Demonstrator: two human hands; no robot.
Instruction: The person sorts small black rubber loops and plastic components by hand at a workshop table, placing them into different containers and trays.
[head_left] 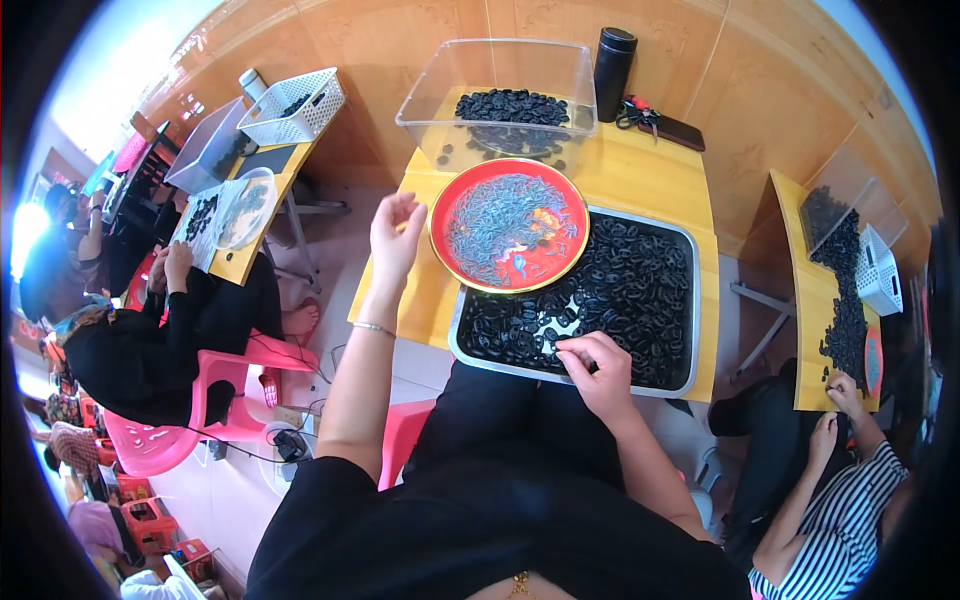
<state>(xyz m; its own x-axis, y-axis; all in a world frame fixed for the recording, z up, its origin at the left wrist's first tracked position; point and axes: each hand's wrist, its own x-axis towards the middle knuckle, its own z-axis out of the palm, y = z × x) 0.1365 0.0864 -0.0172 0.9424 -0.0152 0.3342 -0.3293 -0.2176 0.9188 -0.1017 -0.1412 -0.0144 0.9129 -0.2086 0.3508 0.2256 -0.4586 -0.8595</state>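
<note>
My right hand [600, 372] is over the near edge of a metal tray [692, 300]. Its thumb and fingers pinch a small black piece, mostly hidden by the fingertips. Many black oval pieces [640, 280] with openings in them fill the tray, and a patch of bare metal shows near that hand. My left hand [396, 228] is raised just left of a red round plate [448, 187], its fingers curled together; whatever they may hold is too small to make out. On the plate, which overlaps the tray's far left corner, lies a heap of thin silvery-blue slivers [500, 215].
Behind the plate stands a clear plastic bin [500, 65] with black pieces. A black bottle [614, 62], keys [640, 112] and a dark flat case [678, 132] are beside it. People work at tables [808, 290] on both sides. A pink chair [215, 395] stands left.
</note>
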